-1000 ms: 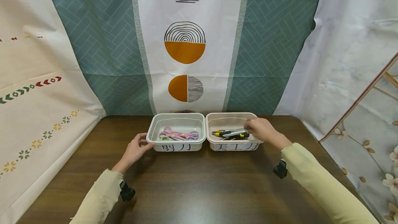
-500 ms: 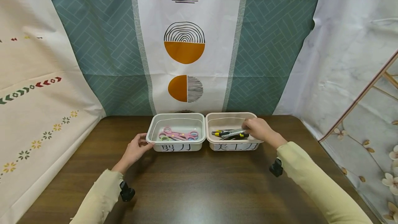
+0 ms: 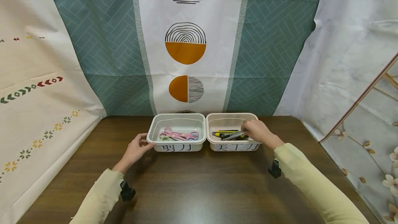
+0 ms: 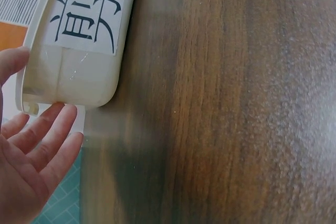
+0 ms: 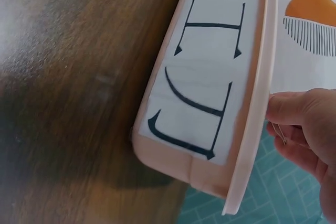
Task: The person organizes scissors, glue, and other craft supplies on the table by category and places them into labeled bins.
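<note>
Right hand (image 3: 256,132) covers the right ends of the utility knives (image 3: 230,134) in the head view; how many knives lie there is too small to tell. Right wrist view: pink bin (image 5: 220,93) cut off at the top, its inside hidden. Left wrist view: left hand (image 4: 26,161) cropped at lower left, white bin (image 4: 79,51) cut off at the top.

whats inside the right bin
In the right bin lie utility knives, yellow and black; the right hand grips a grey one. The hand hides the bin's right part.
</note>
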`<state>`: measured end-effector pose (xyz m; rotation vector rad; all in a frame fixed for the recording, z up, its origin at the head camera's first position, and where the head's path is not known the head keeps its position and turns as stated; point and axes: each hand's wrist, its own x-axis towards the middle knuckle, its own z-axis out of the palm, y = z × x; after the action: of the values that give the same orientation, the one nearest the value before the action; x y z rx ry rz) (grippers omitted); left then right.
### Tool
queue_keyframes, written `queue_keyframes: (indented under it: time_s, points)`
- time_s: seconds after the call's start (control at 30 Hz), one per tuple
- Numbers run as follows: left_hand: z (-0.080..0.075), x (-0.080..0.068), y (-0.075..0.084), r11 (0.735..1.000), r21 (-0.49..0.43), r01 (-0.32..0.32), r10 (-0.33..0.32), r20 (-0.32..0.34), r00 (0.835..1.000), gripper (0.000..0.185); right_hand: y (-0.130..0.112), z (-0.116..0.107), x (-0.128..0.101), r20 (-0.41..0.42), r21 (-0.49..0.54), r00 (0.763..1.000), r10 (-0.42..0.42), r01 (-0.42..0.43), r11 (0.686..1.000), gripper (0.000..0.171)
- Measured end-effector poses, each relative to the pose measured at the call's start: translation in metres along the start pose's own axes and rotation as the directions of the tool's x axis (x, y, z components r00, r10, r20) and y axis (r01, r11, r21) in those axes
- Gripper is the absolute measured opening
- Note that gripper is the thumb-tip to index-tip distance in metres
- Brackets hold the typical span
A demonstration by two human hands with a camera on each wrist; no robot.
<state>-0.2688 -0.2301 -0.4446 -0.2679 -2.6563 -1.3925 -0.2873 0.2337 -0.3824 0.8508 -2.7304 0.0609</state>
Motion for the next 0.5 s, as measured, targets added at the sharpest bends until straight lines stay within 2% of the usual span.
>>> queue_keyframes:
  time_s: [0.5]
  points:
    - [0.0016, 0.0005, -0.0011, 1.000, 0.001, -0.008, 0.008, -0.010, 1.000, 0.055, 0.0017, 0.0067, 0.0015, -0.042, 0.036, 0.999, -0.016, 0.017, 0.999, 0.010]
